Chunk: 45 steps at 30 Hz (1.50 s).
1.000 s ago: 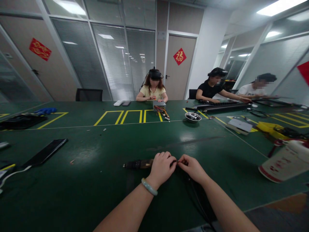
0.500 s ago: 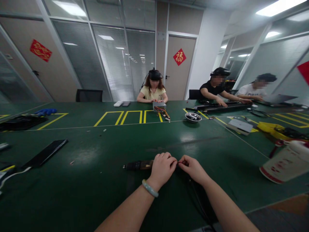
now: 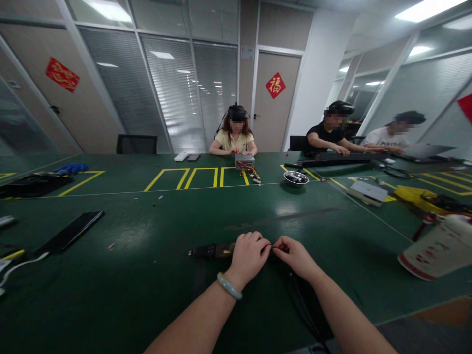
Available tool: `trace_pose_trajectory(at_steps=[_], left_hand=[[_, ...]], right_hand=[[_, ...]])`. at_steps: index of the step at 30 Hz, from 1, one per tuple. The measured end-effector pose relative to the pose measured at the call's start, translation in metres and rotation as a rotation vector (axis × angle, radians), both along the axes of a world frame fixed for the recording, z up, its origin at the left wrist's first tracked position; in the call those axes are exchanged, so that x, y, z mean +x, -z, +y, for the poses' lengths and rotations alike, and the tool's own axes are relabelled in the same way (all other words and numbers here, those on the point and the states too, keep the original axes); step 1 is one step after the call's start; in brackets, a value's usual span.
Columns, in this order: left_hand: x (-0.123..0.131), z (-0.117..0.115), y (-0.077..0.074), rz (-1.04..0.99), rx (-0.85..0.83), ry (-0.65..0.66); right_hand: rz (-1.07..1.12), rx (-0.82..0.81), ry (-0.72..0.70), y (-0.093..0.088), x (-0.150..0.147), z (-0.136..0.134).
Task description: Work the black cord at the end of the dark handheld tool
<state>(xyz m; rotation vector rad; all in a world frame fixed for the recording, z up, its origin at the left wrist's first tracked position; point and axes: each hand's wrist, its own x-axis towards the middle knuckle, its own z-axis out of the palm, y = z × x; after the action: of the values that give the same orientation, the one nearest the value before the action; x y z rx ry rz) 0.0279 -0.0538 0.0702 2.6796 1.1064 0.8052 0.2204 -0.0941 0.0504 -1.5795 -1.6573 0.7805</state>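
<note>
My left hand (image 3: 248,255) is curled into a fist around a dark, slim tool (image 3: 210,251) whose end sticks out to the left on the green table (image 3: 147,275). A pale bracelet (image 3: 228,286) sits on that wrist. My right hand (image 3: 295,255) pinches a small dark piece at the tool's other end, fingertips touching those of the left hand. A black cable (image 3: 302,305) runs from under my right hand toward me.
A black flat panel (image 3: 70,232) lies at the left; a white and red container (image 3: 435,250) lies on its side at the right. A metal bowl (image 3: 296,178) and a wired box (image 3: 244,160) sit mid-table. Three people work across the table.
My hands stay together in the same spot. The person in black across the table has shifted an arm along the long black item.
</note>
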Motion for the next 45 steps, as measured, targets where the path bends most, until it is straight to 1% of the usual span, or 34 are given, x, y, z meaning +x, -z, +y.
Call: trace_pose_trajectory(at_steps=[10, 14, 23, 36, 41, 45], left_hand=[[-0.001, -0.001, -0.002, 0.021, -0.011, 0.011], [-0.001, 0.0, -0.001, 0.018, -0.008, 0.005], [-0.001, -0.001, -0.003, 0.015, -0.03, -0.006], [-0.001, -0.003, -0.005, 0.034, -0.021, 0.016], [-0.005, -0.006, -0.004, 0.053, -0.004, 0.035], [-0.011, -0.008, -0.009, 0.086, -0.018, 0.07]], right_hand=[[0.004, -0.005, -0.005, 0.002, 0.001, 0.001], [-0.001, -0.003, 0.016, 0.004, 0.001, 0.002], [0.017, -0.009, 0.018, -0.002, 0.0, 0.0], [0.005, -0.012, 0.007, 0.0, 0.001, 0.0], [0.012, -0.023, -0.026, -0.001, 0.002, -0.001], [0.037, -0.052, -0.077, -0.001, 0.004, -0.002]])
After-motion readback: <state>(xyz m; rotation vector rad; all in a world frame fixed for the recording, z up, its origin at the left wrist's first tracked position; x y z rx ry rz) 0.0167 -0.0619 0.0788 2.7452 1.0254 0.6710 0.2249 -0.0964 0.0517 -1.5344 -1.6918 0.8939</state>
